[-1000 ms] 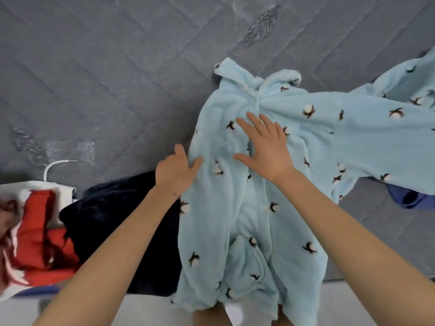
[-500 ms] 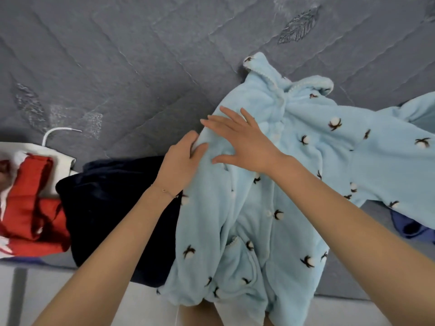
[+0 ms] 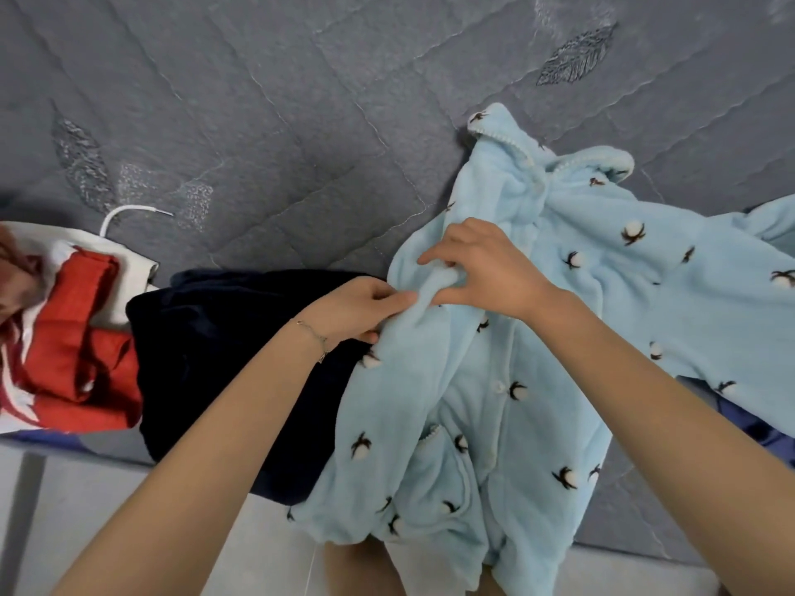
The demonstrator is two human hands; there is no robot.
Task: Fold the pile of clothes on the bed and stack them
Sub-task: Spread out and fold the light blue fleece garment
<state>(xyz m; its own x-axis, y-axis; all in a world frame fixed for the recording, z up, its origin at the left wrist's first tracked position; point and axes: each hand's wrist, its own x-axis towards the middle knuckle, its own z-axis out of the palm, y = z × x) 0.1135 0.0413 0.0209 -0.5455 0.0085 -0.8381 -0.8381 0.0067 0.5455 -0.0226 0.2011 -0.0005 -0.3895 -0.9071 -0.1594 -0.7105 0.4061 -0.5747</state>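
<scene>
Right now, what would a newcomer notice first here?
The pale blue fleece top stands out, spread right of centre on the grey bed, hem hanging over the near edge. The left hand and right hand pinch a ridge of its fabric. A navy garment lies left of it.

- I see a bedroom in a home.
- A grey quilted bed (image 3: 301, 101) fills my view.
- On it lie a blue pyjama top (image 3: 623, 303), a navy garment (image 3: 215, 359) and a red top (image 3: 77, 363).
</scene>
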